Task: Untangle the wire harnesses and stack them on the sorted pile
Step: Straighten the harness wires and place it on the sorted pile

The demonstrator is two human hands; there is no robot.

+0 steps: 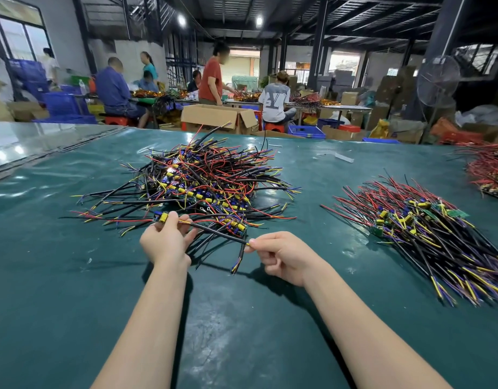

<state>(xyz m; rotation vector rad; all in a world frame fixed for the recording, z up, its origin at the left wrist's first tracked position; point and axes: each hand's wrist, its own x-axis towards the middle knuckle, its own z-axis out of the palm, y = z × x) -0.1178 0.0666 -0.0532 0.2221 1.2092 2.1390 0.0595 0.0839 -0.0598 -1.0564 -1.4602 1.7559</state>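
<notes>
A tangled heap of wire harnesses (203, 181), black, red, yellow and blue, lies on the green table mat (242, 332) ahead of me. To the right lies the sorted pile (427, 231), its wires laid parallel. My left hand (166, 240) pinches one wire harness (214, 230) near its yellow component at the heap's near edge. My right hand (281, 254) pinches the same harness's black cable end, so the cable stretches between both hands just above the mat.
Another red wire pile (489, 172) sits at the far right edge. A small white scrap (343, 158) lies behind the sorted pile. Beyond the table's far edge are cardboard boxes (214, 116), blue crates (306, 131) and several people at other benches.
</notes>
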